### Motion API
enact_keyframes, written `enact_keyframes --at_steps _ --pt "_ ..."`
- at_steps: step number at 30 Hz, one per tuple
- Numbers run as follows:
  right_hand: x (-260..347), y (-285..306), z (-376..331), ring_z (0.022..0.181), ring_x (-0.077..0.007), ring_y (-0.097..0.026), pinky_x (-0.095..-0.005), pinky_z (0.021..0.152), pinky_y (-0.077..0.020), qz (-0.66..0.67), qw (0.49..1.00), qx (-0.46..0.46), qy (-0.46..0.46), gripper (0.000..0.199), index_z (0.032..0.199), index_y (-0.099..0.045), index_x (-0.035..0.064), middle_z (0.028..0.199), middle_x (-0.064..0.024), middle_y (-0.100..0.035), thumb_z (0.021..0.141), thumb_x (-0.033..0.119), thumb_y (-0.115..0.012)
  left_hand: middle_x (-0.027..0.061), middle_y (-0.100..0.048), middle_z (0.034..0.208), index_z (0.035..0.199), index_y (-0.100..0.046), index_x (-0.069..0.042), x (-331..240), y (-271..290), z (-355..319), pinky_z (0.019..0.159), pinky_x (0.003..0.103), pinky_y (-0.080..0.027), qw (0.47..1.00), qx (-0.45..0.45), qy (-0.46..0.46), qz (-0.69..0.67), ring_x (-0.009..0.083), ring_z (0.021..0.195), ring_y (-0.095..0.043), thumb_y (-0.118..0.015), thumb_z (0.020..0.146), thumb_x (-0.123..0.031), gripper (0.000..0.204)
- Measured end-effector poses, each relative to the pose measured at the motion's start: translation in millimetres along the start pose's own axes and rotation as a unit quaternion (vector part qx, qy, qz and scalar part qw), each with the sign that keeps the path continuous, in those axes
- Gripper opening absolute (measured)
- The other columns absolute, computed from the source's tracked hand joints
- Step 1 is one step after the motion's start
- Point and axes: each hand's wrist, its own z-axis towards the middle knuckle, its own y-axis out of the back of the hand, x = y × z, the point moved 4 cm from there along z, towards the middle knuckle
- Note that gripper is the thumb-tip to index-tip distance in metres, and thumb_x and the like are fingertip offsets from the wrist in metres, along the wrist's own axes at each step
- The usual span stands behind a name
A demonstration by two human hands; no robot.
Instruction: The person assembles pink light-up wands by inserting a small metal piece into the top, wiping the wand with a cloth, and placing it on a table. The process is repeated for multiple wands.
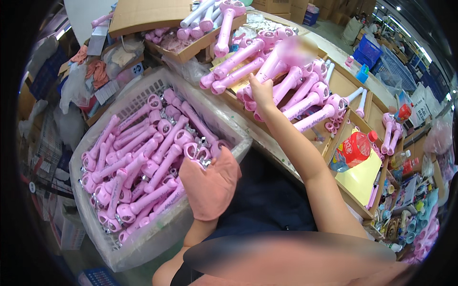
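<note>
Gloved left hand [210, 188] over basket [157, 86]; right hand [261, 93] seemingly gripping wand [281, 59].

Pink wands [143, 157] fill a white mesh basket [143, 88]. Left hand [210, 183] in salmon-pink glove. More pink wands [281, 90] on brown cardboard trays [350, 83]. Red bottle [353, 151], yellow sheet [362, 176], blue crates [369, 50].

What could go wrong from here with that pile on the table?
The right hand is pressing into a loose heap of pink wands stacked near the cardboard tray edge; a nudge might slide some off. The gloved left hand rests on the overfull white basket, where wands could snag or spill.
</note>
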Motion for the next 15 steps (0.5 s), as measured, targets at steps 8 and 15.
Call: enact_keyframes --at_steps 8,15 --pt "-56 -47 61 0.116 -0.0409 -0.056 -0.0438 0.101 -0.0420 -0.053 0.990 -0.123 0.052 0.076 0.129 -0.029 -0.0188 0.125 -0.0356 -0.049 0.086 0.027 -0.073 0.0015 -0.063 0.084 0.094 -0.060 -0.009 4 -6 -13 0.078 0.032 -0.050 0.991 0.085 -0.071 0.070 0.0169 0.077 -0.061 -0.065 0.088 -0.020 0.013" --pt "-36 -53 38 0.137 -0.0450 -0.035 -0.0445 0.115 -0.0315 -0.353 0.927 -0.064 0.112 0.100 0.149 -0.017 -0.0083 0.143 -0.0349 -0.036 0.079 0.025 -0.080 -0.0039 -0.063 0.082 0.090 -0.063 -0.016 -1 -10 -10 0.077 0.032 -0.049 0.983 0.120 -0.106 0.091 0.0169 0.072 -0.060 -0.068 0.084 -0.024 0.011"
